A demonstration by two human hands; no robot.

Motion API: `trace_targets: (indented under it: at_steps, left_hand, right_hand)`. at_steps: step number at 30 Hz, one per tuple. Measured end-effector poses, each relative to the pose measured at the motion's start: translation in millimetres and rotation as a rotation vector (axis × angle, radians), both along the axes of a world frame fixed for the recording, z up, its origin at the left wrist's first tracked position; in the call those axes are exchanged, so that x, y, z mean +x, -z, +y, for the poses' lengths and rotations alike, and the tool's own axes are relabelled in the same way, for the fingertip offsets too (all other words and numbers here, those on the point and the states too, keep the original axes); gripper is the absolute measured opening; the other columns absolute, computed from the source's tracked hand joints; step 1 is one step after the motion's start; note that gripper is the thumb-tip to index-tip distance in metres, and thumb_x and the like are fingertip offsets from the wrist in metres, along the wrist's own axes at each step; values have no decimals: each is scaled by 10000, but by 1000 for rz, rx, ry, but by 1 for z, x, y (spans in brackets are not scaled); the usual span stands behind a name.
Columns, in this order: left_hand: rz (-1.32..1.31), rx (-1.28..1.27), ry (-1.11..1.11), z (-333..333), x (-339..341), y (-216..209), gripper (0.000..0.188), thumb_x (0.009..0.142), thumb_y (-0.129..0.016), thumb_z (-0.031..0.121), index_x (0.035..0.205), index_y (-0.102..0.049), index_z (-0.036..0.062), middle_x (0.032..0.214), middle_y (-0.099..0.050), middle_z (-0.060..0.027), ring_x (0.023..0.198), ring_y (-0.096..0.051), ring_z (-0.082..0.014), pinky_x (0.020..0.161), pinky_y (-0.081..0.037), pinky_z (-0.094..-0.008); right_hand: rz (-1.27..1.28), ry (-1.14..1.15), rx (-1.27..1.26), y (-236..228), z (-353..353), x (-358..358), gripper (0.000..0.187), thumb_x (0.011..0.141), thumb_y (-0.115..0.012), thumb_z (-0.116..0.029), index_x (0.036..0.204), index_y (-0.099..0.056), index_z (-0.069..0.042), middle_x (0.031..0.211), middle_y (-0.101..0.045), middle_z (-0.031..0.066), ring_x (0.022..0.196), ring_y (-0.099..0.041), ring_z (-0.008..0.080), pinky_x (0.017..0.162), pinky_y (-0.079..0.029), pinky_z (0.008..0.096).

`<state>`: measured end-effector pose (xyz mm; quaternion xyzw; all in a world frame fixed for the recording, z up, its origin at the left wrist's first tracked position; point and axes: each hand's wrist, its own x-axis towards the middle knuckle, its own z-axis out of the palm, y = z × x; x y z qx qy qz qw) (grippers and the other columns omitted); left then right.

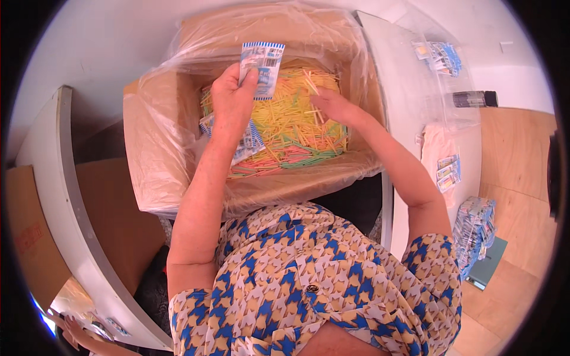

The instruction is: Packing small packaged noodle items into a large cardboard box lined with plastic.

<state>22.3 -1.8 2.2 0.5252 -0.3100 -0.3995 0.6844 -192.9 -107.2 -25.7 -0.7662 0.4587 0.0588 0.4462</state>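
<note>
My left hand [233,98] is closed on the edge of a small flat packet [268,74], clear with blue-and-white striped ends, held up over a large cardboard box. My right hand [333,107] reaches into the box, its fingers closed round a few thin pale sticks [312,83] that poke out above and below them. Under both hands lies a deep heap of thin short sticks [291,121], mostly yellow, with pink and green ones towards the near side. More striped packets [248,145] rest on the heap beneath my left forearm, which partly hides them.
Clear plastic film lines the cardboard box [160,142] and hangs over its rim. On the white table [407,107] at right lie bundled packets [442,58] and several packets on a cloth [448,172]. A filled bag [475,228] stands lower right. Another person's hand [74,329] shows lower left.
</note>
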Motion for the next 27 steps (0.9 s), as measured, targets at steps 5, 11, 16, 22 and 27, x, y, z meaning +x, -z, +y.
trace_targets:
  at_steps: [5,11,16,22,27]
  left_hand:
    - [-28,15,35,2,1,5,137,887,-522,40,940,-636,-16,798,-635,13,683,-525,-24,613,-445,-210]
    - [28,25,27,2,-1,1,144,895,-514,37,960,-631,-15,816,-636,10,688,-526,-25,623,-445,-206]
    - [84,43,25,2,0,-1,135,896,-524,44,959,-630,-11,813,-630,16,699,-523,-23,635,-442,-201]
    - [47,34,55,0,2,1,128,900,-536,61,954,-628,-10,809,-624,21,703,-515,-19,632,-434,-194]
    - [91,31,27,1,-3,-6,120,889,-542,63,930,-634,-3,778,-614,26,681,-515,-25,614,-431,-197]
  right_hand:
    - [-314,431,575,13,1,28,265,923,-464,-174,1072,-459,44,905,-590,122,745,-637,271,626,-583,398]
    - [-559,572,618,40,-26,46,284,914,-492,-151,1096,-449,63,977,-595,148,752,-647,299,634,-584,415]
    - [-503,724,617,43,-25,60,229,911,-517,-123,1109,-476,-16,920,-594,89,642,-586,183,532,-539,310]
    - [-532,685,593,48,-43,70,160,905,-551,-132,1044,-532,-54,836,-568,38,574,-485,84,433,-383,204]
    - [-446,632,636,26,-43,58,117,900,-562,-142,971,-535,-53,778,-542,22,526,-414,61,390,-288,196]
